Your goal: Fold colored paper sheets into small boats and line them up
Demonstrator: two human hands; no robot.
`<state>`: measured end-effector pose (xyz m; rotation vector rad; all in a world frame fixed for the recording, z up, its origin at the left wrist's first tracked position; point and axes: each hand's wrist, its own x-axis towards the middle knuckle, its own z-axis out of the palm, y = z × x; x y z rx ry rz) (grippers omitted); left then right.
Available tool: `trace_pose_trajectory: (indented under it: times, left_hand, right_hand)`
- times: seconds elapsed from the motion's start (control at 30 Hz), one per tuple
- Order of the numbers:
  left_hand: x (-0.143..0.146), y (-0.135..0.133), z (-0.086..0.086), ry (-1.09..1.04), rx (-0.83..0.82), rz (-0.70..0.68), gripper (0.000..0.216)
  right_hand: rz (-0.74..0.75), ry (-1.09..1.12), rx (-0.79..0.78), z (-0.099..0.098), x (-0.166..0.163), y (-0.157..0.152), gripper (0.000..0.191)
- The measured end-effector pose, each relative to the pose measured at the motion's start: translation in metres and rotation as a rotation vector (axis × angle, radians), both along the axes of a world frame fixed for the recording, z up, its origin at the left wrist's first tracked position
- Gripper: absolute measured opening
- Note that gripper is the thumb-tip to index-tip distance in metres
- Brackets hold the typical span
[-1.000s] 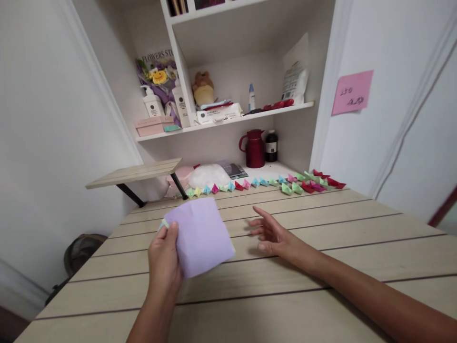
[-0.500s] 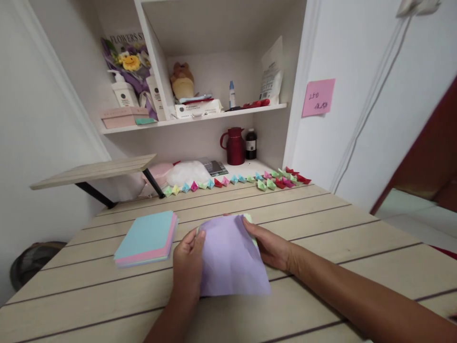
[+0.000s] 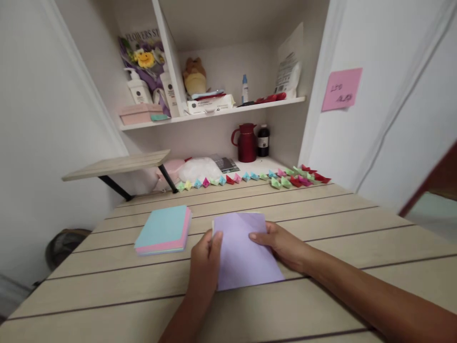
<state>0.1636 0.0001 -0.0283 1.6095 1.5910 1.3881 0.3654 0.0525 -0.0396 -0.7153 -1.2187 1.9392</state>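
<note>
A square of purple paper (image 3: 246, 257) is held up over the table between both hands, with a thin pale edge of another sheet showing behind its top and left side. My left hand (image 3: 205, 264) grips its left edge, thumb on the front and fingers behind. On the right side my right hand (image 3: 285, 245) pinches it, thumb laid across the front; the fingers behind the paper are hidden. A stack of coloured paper (image 3: 162, 228), blue on top and pink beneath, lies to the left of my left hand.
Small folded paper boats (image 3: 230, 179) line the back of the slatted table (image 3: 143, 290). A raised wooden stand (image 3: 117, 166) is at back left. Behind are a red jug (image 3: 247, 143), a dark bottle (image 3: 263, 141) and a loaded shelf (image 3: 214, 112). A pink note (image 3: 342, 89) hangs on the wall.
The purple paper now lies flatter and squarer, its raised right corner down. My right thumb has moved from the top right corner onto its front. The view has shifted, so everything appears further right.
</note>
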Motion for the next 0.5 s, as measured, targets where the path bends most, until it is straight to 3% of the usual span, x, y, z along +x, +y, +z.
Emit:
trace_pose_trajectory:
  times: [0.13, 0.23, 0.37, 0.5]
  left_hand:
    - [-0.053, 0.015, 0.011, 0.445, 0.214, 0.046, 0.034]
    - [-0.112, 0.043, 0.027, 0.907, 0.127, 0.059, 0.033]
    - [-0.184, 0.081, 0.038, 0.969, 0.015, 0.134, 0.03]
    - [-0.223, 0.107, 0.034, 0.938, -0.083, 0.315, 0.041]
  right_hand:
    - [-0.111, 0.032, -0.116, -0.001, 0.0, 0.006, 0.045]
    - [-0.153, 0.067, -0.171, 0.0, -0.002, 0.01, 0.048]
    - [-0.135, 0.119, -0.205, -0.001, -0.005, 0.015, 0.05]
    - [-0.11, 0.153, -0.229, -0.005, -0.006, 0.022, 0.05]
